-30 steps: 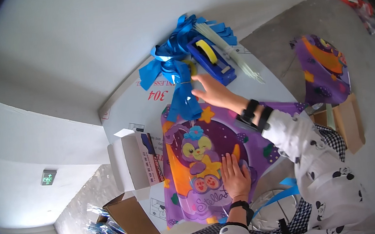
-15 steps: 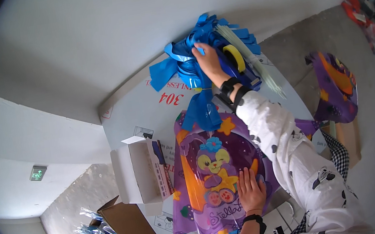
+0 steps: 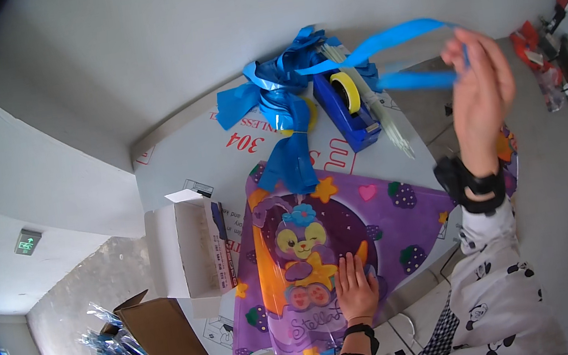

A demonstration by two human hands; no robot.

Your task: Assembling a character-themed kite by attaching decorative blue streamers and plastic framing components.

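Note:
My left hand (image 3: pixel 358 288) lies flat with fingers stretched on a purple kite sail (image 3: pixel 383 251), printed with a cartoon animal, stars and berries, spread over the near part of the table. Raised out to the right, my right hand (image 3: pixel 482 85) has its fingers closed on a blue ribbon strip (image 3: pixel 402 35). The strip loops back left toward a bundle of blue ribbon strips (image 3: pixel 288 155) at the table's far side. Beside that bundle sits a blue tape dispenser (image 3: pixel 361 130) with a yellow tape roll (image 3: pixel 346 92). Motion blurs the lower run of the strip.
Thin white rods (image 3: pixel 394 128) lie right of the dispenser. An open white box (image 3: pixel 189 254) stands on the table's left side. Lower left, a brown carton (image 3: pixel 170 349) holds plastic-wrapped items (image 3: pixel 123 352). A wall (image 3: pixel 203 28) rises behind the table (image 3: pixel 186 159).
My right hand has pulled a blue strip out of the bundle and swung up and right with it. The right part of the kite sail now shows. My left hand stays on the sail.

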